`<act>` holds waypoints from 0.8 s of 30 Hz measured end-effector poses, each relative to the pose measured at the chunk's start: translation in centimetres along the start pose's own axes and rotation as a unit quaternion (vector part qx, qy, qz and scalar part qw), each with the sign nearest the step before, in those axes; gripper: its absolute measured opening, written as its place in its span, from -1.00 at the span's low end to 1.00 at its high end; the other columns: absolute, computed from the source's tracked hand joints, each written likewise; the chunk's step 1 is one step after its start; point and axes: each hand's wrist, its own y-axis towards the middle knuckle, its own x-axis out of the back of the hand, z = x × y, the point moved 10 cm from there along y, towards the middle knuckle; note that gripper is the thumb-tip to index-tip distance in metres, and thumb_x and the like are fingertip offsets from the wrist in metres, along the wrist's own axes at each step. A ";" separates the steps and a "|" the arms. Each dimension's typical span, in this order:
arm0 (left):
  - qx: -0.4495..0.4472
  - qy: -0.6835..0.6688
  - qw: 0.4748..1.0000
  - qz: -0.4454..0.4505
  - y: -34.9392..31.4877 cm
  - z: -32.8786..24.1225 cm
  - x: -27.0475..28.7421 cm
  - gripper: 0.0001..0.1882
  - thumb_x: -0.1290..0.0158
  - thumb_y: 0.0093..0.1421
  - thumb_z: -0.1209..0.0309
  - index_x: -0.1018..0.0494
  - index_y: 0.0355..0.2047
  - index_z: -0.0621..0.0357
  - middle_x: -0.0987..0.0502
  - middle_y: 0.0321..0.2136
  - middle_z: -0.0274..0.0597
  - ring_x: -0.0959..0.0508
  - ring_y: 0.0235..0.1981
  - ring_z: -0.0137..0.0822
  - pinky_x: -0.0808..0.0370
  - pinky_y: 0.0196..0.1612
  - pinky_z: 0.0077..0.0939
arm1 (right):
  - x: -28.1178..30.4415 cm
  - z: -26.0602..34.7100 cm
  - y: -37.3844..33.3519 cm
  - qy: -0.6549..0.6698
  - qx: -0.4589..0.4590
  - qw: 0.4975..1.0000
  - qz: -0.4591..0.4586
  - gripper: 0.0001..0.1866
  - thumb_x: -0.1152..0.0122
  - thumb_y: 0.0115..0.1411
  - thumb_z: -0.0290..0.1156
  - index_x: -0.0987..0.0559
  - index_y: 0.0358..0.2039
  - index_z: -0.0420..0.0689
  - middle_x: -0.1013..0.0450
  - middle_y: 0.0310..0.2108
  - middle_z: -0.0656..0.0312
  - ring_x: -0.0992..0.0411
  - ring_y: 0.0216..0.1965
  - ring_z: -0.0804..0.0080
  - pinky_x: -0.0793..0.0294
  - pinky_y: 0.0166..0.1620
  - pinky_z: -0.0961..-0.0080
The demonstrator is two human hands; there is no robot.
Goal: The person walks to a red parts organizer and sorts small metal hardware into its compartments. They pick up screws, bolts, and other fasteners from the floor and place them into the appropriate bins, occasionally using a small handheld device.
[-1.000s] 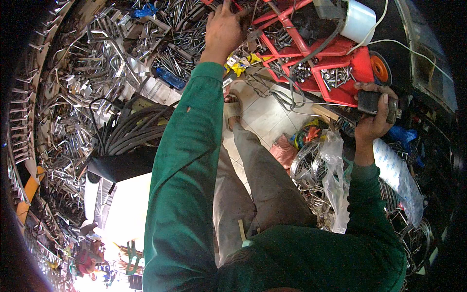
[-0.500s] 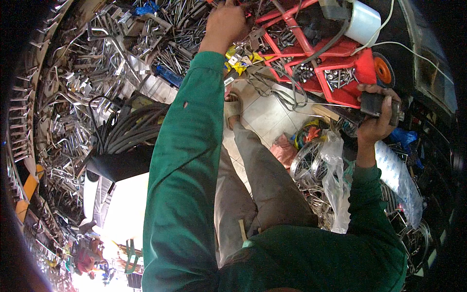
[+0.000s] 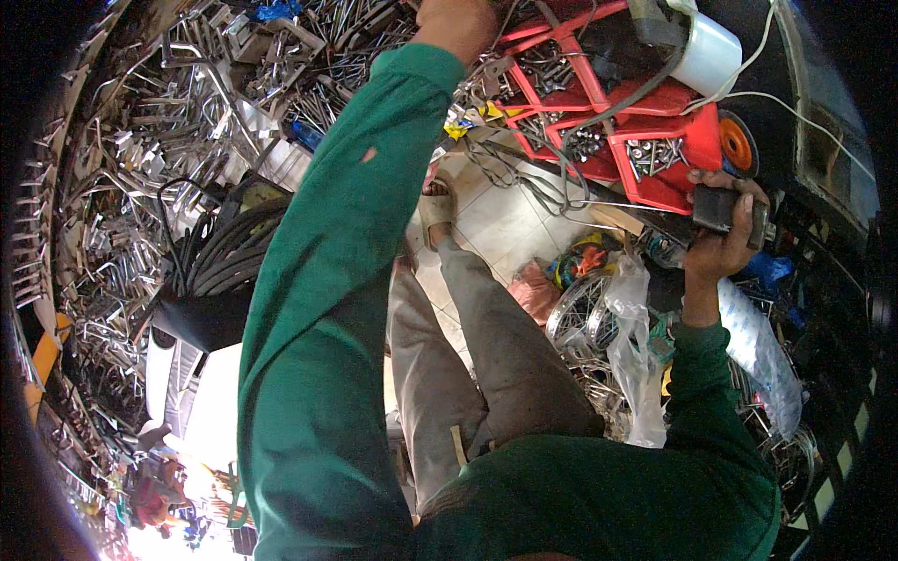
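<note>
My left hand (image 3: 456,28) reaches far forward to the top edge of the head view, over a heap of metal rods and the red bins. Its fingers are cut off by the edge, so what they touch is hidden. My right hand (image 3: 718,245) is at the right, closed round a dark, box-shaped block (image 3: 716,209) with thumb and fingers on its sides. Just beyond the block are red plastic bins (image 3: 687,140) with bolts and screws (image 3: 655,155) in them.
A white round container (image 3: 708,58) stands behind the bins, beside an orange-hubbed wheel (image 3: 736,142). Bent metal rods (image 3: 122,206) fill the left side. Black hose coils (image 3: 238,251) lie nearer. Wire-spoked rims (image 3: 587,313) and a clear plastic bag (image 3: 641,346) lie right of my legs.
My left hand has moved farther forward, so its fingers have left the picture; its forearm has swung slightly. My right hand keeps its hold on the dark block in nearly the same place.
</note>
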 end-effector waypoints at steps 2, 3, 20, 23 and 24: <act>-0.084 0.160 0.981 -0.075 -0.2 -1.6 1.9 -0.74 -0.05 0.41 0.28 -0.69 -0.15 0.12 -0.69 -0.29 -0.16 -0.68 -0.33 -0.25 -0.55 -0.35 -0.39 | -0.1 0.1 0.1 -0.005 0.002 1.000 0.004 -0.76 0.02 0.48 -0.27 -0.45 -0.03 -0.17 -0.58 -0.28 -0.08 -0.63 -0.25 0.01 -0.69 -0.28 0.29; -0.066 0.114 0.991 -0.020 0.3 -0.9 1.4 -0.73 -0.03 0.42 0.28 -0.68 -0.12 0.11 -0.69 -0.30 -0.15 -0.67 -0.33 -0.24 -0.55 -0.36 -0.37 | -0.1 0.1 0.1 -0.007 0.001 1.000 0.004 -0.76 0.03 0.48 -0.28 -0.45 -0.03 -0.17 -0.58 -0.28 -0.08 -0.63 -0.25 0.01 -0.69 -0.28 0.29; 0.051 -0.242 0.961 -0.122 -4.0 3.7 -1.1 -0.52 -0.04 0.37 0.18 -0.42 0.23 0.07 -0.64 -0.40 0.08 -0.64 -0.43 0.07 -0.58 -0.40 -0.04 | 0.7 0.2 0.1 -0.020 0.008 0.999 -0.033 -0.77 0.01 0.44 -0.32 -0.45 -0.05 -0.19 -0.60 -0.30 -0.13 -0.63 -0.29 0.07 -0.63 -0.17 0.29; 0.114 -0.349 0.863 -0.346 -9.6 4.0 -0.9 -0.54 -0.25 0.20 0.31 -0.52 0.09 0.17 -0.59 -0.05 0.11 -0.63 -0.04 0.13 -0.58 0.03 -0.04 | 1.0 0.2 0.1 -0.033 0.014 0.998 -0.051 -0.77 0.00 0.44 -0.32 -0.49 -0.08 -0.21 -0.62 -0.29 -0.08 -0.62 -0.31 0.12 -0.63 -0.14 0.28; 0.114 -0.420 0.800 -0.413 -12.0 3.5 -1.7 -0.63 -0.21 0.25 0.36 -0.51 0.03 0.26 -0.60 -0.13 0.09 -0.63 -0.08 0.14 -0.56 0.00 -0.07 | 1.1 0.2 0.1 -0.045 0.015 0.997 -0.056 -0.77 0.01 0.45 -0.33 -0.50 -0.09 -0.22 -0.62 -0.29 -0.06 -0.63 -0.32 0.15 -0.63 -0.16 0.30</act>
